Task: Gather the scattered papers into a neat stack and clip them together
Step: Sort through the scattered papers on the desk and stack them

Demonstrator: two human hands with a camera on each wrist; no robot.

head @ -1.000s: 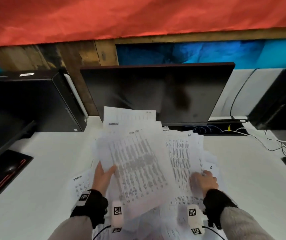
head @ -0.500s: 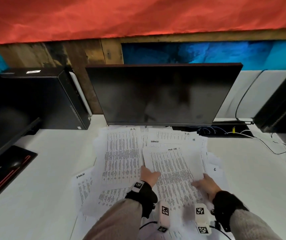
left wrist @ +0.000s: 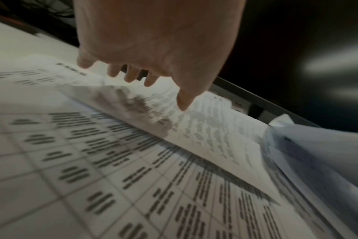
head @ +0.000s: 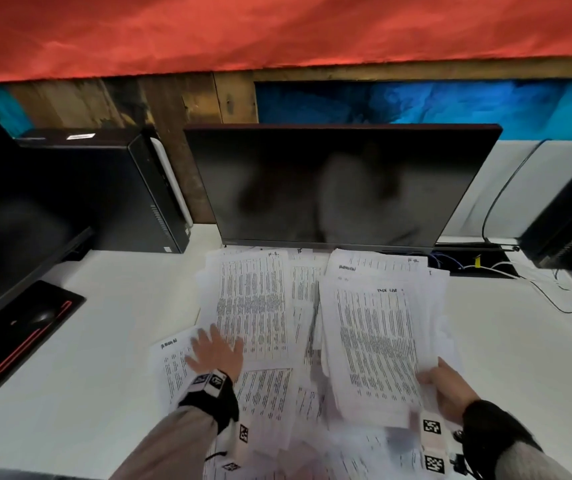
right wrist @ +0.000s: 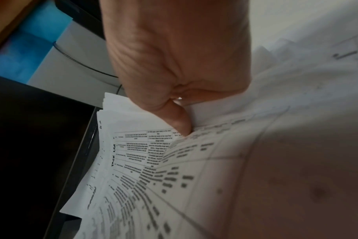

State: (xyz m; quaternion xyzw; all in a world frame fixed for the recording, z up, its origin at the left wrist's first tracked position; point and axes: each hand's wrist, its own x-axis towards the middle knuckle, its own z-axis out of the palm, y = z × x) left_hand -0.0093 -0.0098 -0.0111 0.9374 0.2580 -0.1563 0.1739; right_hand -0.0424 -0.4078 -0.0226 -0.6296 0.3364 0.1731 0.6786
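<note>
Printed white papers (head: 253, 306) lie spread over the white desk (head: 80, 358) in front of the monitor. My left hand (head: 213, 353) lies flat with spread fingers on the sheets at the left of the heap; in the left wrist view its fingers (left wrist: 131, 76) hover just over a lifted page (left wrist: 194, 126). My right hand (head: 445, 389) grips the right edge of a thick bundle of sheets (head: 374, 344), thumb on top. In the right wrist view the thumb (right wrist: 178, 121) presses the bundle (right wrist: 137, 153). No clip is in view.
A dark monitor (head: 340, 185) stands right behind the papers. A black computer tower (head: 111, 188) and another screen (head: 11, 230) with its base (head: 25, 334) sit at the left. Cables (head: 554, 292) and a black box (head: 568, 216) are at the right.
My left hand moved from the middle of the heap to its left side and now lies flat there. My right hand slid right and took hold of the bundle's edge.
</note>
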